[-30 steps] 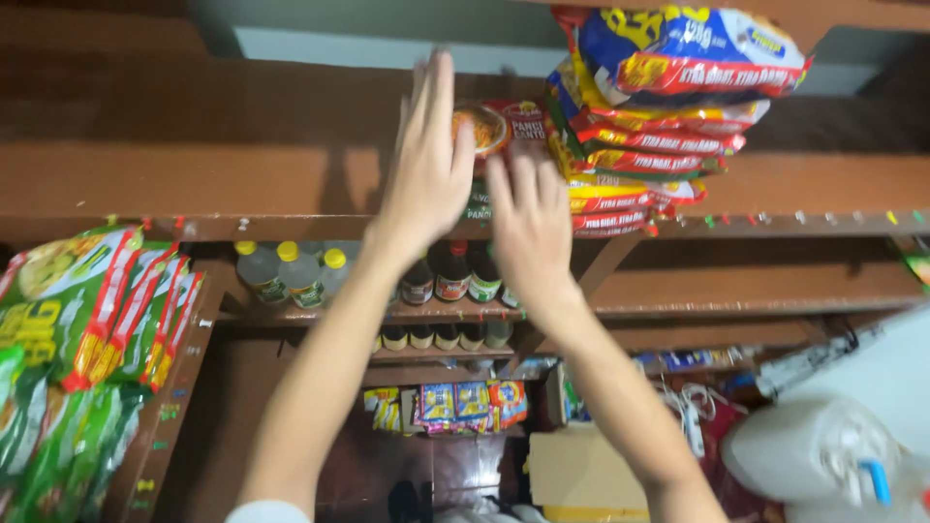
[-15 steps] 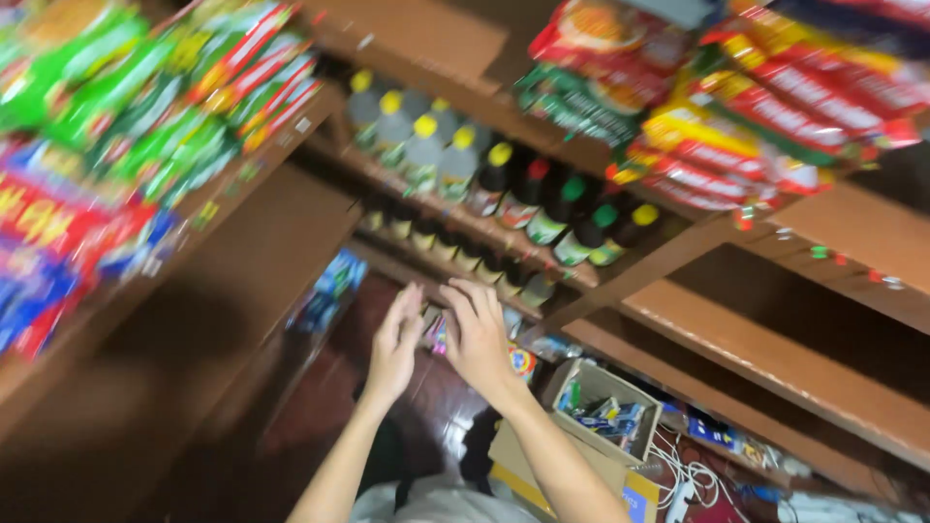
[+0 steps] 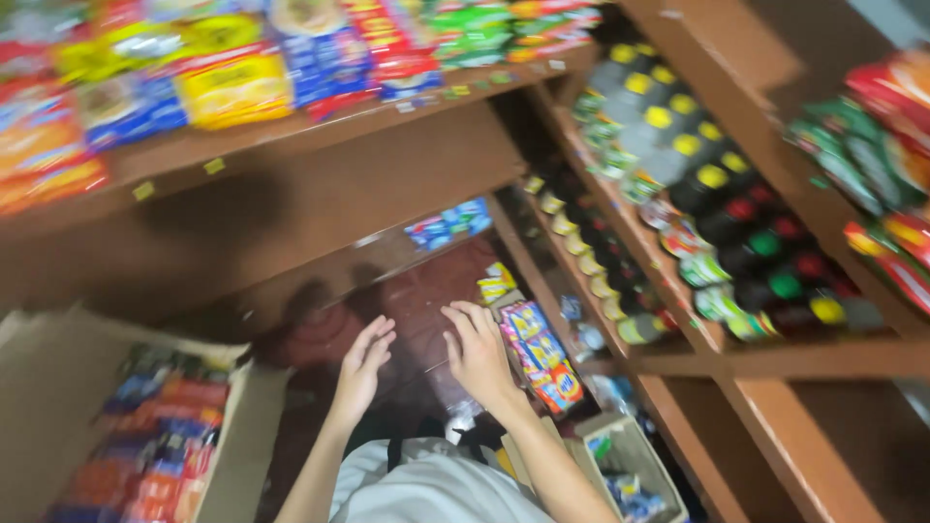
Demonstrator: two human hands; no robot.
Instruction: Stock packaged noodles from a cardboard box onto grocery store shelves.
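Both hands low, held out over a dark reddish glossy surface [image 3: 426,300] in the bottom of the shelving. Both empty, nothing gripped.

Right hand [image 3: 480,353]: fingers loosely spread, slightly curled, fingertips just beside a stack of colourful sachet packs [image 3: 541,356] standing at its right. Can't tell if it touches them, frame is blurred.

Left hand [image 3: 363,368]: open, fingers together and extended, well clear of any item, palm angled toward the right hand. Narrow gap between the two hands.

Further out: small yellow pack [image 3: 496,283] just behind the sachets. Blue packs [image 3: 450,225] further back on a low shelf.

Left: open cardboard box [image 3: 58,358] holding rows of red, orange and blue packets.

Right: tilted wooden shelves with dark bottles [image 3: 746,242], yellow, red and green caps. Small box [image 3: 635,475] of items at bottom right.

Top: shelf [image 3: 291,136] loaded with snack bags [image 3: 232,82], yellow, blue and red.
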